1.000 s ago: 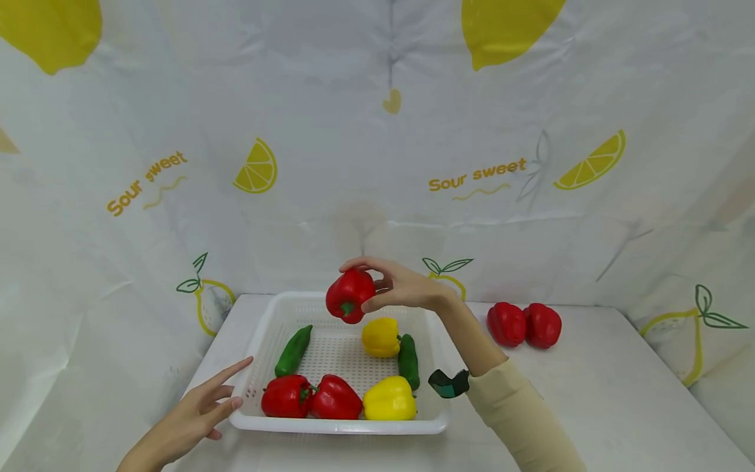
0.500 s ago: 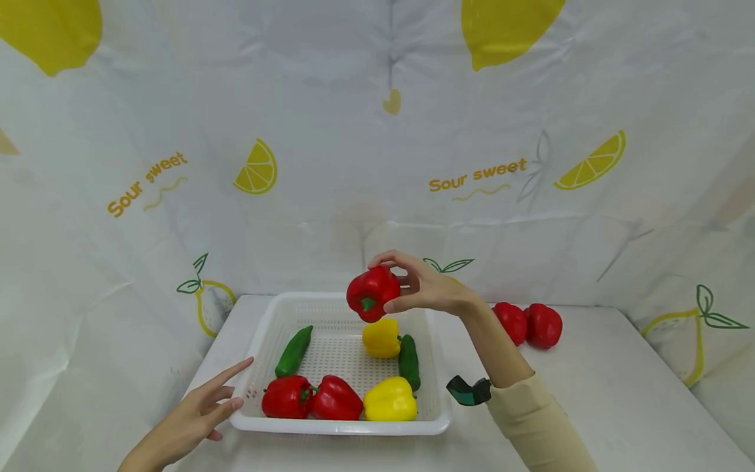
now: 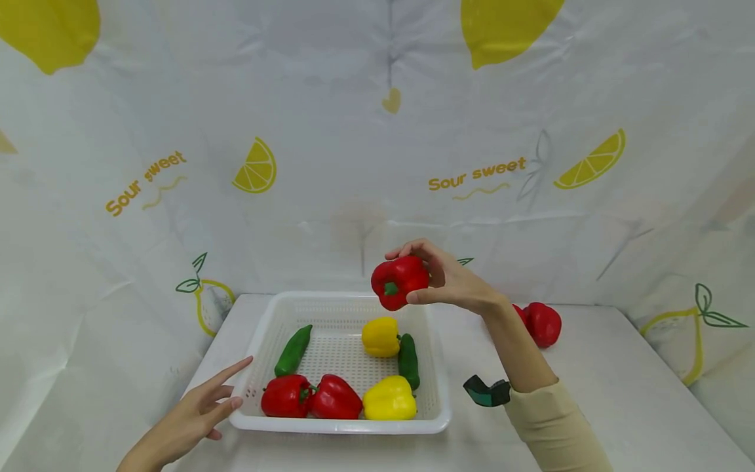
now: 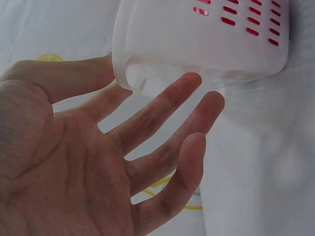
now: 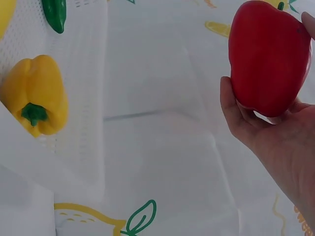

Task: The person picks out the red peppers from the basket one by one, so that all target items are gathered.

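My right hand [image 3: 451,278] grips a red bell pepper [image 3: 401,282] above the back right part of a white plastic basket [image 3: 339,427]. In the right wrist view the fingers and thumb curl round this red bell pepper [image 5: 268,59], whose green stem points away. My left hand [image 3: 191,413] is at the basket's left front corner, fingers spread, with the thumb and index fingertips at the rim. The left wrist view has the left hand [image 4: 98,152] with loosely bent fingers beside the basket wall [image 4: 197,44], holding nothing.
In the basket lie two red bell peppers [image 3: 335,398], two yellow bell peppers [image 3: 389,398] and two long green peppers [image 3: 293,352]. On the white table [image 3: 613,393] right of it sit red bell peppers [image 3: 544,324], partly behind my right forearm. A lemon-print sheet [image 3: 354,164] hangs behind.
My right hand has carried the red bell pepper to the right and slightly up, its forearm now overlapping the peppers on the table. The left hand has stayed where it was.
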### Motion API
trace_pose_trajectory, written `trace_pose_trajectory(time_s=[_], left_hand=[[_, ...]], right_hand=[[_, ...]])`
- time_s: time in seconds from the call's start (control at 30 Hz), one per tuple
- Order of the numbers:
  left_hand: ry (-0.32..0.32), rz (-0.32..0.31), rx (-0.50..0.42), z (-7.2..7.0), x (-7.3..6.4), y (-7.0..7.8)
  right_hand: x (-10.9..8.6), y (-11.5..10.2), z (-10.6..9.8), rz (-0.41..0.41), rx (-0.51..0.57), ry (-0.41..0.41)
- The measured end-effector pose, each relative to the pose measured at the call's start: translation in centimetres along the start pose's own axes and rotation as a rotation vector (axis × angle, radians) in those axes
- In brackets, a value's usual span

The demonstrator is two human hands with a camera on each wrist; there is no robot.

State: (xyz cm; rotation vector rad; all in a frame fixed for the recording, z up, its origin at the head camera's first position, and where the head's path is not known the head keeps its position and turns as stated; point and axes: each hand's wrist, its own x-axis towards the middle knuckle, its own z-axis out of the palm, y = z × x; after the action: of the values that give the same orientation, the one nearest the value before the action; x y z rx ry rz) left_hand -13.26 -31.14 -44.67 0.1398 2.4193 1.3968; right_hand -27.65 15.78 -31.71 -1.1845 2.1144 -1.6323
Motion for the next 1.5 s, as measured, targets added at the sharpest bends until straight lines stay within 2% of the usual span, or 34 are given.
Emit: trace_pose_trajectory(time_s=[0.2, 0.37, 0.73, 0.93, 1.37, 1.5], left_hand=[[-0.003, -0.002, -0.005, 0.0, 0.0, 0.0], [0.013, -0.029, 0.002, 0.0, 0.2, 0.1], [0.019, -0.029, 0.009, -0.1, 0.2, 0.2], [0.014, -0.029, 0.001, -0.2, 0.4, 0.1], [0.003, -0.005, 0.007, -0.1, 0.2, 0.2], [-0.002, 0.002, 0.007, -0.2, 0.2, 0.1]], right_hand=[[-0.7, -0.4, -0.6, 0.011, -0.073, 0.040], [-1.6, -0.7, -1.3, 0.026, -0.099, 0.059], [-3.6, -1.0, -2.6, -0.002, -0.110, 0.085], [-4.3, -1.2, -2.9, 0.012, -0.126, 0.114], [-5.4, -0.5, -3.3, -0.001, -0.137, 0.073], [-5.6, -0.3, -3.3, 0.004, -0.122, 0.089]])
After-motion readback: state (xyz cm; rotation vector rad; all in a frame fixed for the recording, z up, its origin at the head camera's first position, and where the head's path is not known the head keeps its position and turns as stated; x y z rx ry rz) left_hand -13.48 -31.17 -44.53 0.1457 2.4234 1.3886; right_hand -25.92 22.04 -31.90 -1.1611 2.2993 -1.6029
